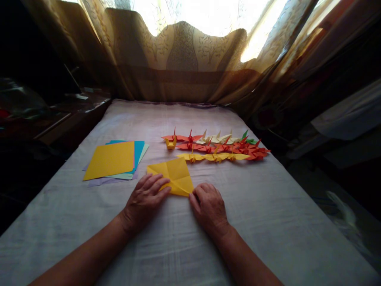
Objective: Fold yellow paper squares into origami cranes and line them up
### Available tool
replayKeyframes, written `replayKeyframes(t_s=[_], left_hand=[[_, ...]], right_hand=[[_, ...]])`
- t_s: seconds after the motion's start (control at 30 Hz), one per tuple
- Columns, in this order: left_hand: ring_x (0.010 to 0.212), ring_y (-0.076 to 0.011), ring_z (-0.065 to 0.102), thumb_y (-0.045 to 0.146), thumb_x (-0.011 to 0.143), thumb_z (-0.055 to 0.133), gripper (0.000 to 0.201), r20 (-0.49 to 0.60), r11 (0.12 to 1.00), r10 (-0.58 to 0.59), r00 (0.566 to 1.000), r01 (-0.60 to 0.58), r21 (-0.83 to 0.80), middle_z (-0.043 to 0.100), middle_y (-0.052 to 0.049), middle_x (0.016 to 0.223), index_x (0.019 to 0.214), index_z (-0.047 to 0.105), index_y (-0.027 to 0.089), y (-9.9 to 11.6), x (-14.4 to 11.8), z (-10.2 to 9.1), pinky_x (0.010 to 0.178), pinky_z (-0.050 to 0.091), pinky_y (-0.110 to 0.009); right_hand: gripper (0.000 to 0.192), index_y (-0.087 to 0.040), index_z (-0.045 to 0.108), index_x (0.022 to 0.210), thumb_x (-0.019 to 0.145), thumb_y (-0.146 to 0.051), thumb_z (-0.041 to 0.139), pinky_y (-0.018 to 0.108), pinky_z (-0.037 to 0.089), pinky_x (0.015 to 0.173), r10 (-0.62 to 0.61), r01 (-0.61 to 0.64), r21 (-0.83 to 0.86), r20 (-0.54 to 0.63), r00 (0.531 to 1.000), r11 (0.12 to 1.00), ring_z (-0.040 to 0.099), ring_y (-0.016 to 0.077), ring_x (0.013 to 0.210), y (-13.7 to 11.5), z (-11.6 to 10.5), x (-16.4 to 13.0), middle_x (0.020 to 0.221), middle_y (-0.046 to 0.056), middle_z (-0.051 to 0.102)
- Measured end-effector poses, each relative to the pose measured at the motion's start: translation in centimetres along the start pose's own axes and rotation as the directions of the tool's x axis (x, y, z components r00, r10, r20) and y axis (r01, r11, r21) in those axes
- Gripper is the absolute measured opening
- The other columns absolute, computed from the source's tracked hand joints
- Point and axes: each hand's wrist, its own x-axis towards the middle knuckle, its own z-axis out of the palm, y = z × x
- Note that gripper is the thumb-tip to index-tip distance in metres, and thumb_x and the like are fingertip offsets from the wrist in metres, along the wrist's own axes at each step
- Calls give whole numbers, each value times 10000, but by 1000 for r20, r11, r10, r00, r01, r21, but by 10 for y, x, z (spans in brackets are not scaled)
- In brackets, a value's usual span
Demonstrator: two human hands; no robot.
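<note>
A yellow sheet of origami paper [175, 174] with crossing creases lies on the cloth in front of me. My left hand [150, 194] rests on its near left part, fingers stretched out over the paper. At the near right corner, my right hand [208, 202] pinches the sheet between thumb and curled fingers. Beyond the sheet stand rows of folded paper cranes [216, 149] in red, yellow, cream and green. A small yellow folded piece [170, 143] sits at the left end of those rows.
To the left lies a stack of coloured paper squares [111, 159], orange-yellow on top, with blue, pale green and lilac edges showing. A pale cloth [256, 238] covers the surface. Behind it hangs a patterned curtain [178, 59]. Dark furniture [86, 107] stands at the left.
</note>
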Motion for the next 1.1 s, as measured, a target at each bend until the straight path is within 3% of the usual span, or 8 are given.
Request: replayKeyframes(t_s=[0.07,0.3,0.57,1.1], left_hand=[[1133,-232,624,132,978,439,308,41,996,83,996,-82,-16,730,-47,1124,1126,691,230,11,2,-1,1097,416,-442],[1181,-283,617,335,976,508,359,191,992,81,978,-61,-111,685,-109,1256,1270,631,169,24,-2,7,1048,476,-463],[1139,-291,640,316,975,504,357,222,993,65,973,-40,-115,690,-130,1234,1263,625,144,25,-1,3,988,520,-471],[1165,-275,611,280,980,481,352,238,992,52,970,-22,-127,675,-119,1251,1282,614,156,26,0,2,1021,489,-459]], right_hand=[[174,-216,574,735,909,-213,556,309,371,723,3,-3,-2,0,1000,1000,532,202,785,0,0,0,783,37,605],[175,-216,574,730,904,-231,583,315,360,729,8,-8,39,-7,1000,999,525,201,782,-1,0,0,776,27,601],[186,-215,573,688,857,-224,649,311,350,738,94,-97,86,34,995,992,530,196,788,1,-4,1,774,17,599],[128,-220,575,750,876,-207,597,312,368,747,94,-98,124,33,995,987,533,202,804,4,-5,1,807,25,609]])
